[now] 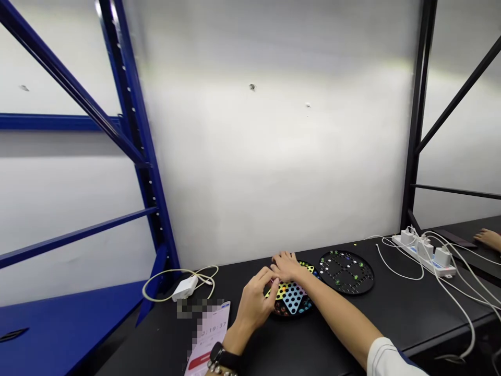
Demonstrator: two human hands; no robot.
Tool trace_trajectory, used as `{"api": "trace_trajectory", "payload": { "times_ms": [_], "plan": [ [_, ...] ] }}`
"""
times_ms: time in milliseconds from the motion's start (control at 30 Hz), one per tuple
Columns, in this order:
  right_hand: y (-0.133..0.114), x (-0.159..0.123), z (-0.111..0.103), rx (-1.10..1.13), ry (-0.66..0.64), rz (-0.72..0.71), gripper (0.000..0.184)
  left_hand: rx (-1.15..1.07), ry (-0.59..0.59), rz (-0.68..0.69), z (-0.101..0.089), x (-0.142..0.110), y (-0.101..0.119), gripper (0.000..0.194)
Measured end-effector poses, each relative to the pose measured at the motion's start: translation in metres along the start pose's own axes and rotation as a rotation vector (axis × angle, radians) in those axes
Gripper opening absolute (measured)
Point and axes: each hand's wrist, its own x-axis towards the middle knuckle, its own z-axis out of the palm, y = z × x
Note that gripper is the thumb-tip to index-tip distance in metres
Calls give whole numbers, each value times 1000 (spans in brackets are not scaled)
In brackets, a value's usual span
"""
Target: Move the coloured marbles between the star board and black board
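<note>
The left hand (253, 297) and right hand (287, 266) are close together over the star-patterned board (293, 300), fingers bent (whether they pinch anything, I cannot tell). That board lies toward the back edge of the desk (391, 305), just beside the round tray (346, 272), desk surface stretching toward the front edge

Black tabletop (391, 308): star-patterned game board (293, 298), round black tray (362, 284), phone (214, 325), white charger (185, 288), cable (156, 300), power strip (445, 270).

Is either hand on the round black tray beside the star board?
No, the left hand and right hand are both at the star board.
</note>
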Motion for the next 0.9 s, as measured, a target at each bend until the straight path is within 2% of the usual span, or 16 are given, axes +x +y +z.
{"api": "trace_trajectory", "payload": {
  "times_ms": [100, 200, 267, 333, 367, 433, 567, 700, 800, 900],
  "plan": [
    [36, -23, -29, 46, 118, 72, 34, -5, -25, -15, 0, 0, 1, 26],
    [96, -66, -64, -28, 118, 283, 27, -16, -42, -21, 2, 0, 1, 26],
    [137, -100, -81, -164, 104, 484, 24, -20, -46, -27, 3, 0, 0, 26],
    [170, -130, -88, -258, 40, 573, 17, -19, -48, -29, 4, 0, -1, 26],
    [182, -142, -88, -260, -14, 602, 15, -17, -50, -27, 5, 0, -2, 26],
    [196, -158, -84, -225, -28, 595, 15, -8, -52, -28, 5, 0, -2, 27],
    [199, -167, -74, -84, 62, 538, 14, 16, -49, -25, 4, 0, 0, 28],
    [182, -175, -70, 122, 91, 395, 14, 15, -50, -20, 3, 0, 1, 25],
    [165, -187, -60, 72, 90, 322, 12, 13, -49, -20, 4, 0, 1, 26],
    [155, -194, -48, 16, 112, 332, 15, 2, -35, -30, 5, 0, 0, 28]
  ]
}}
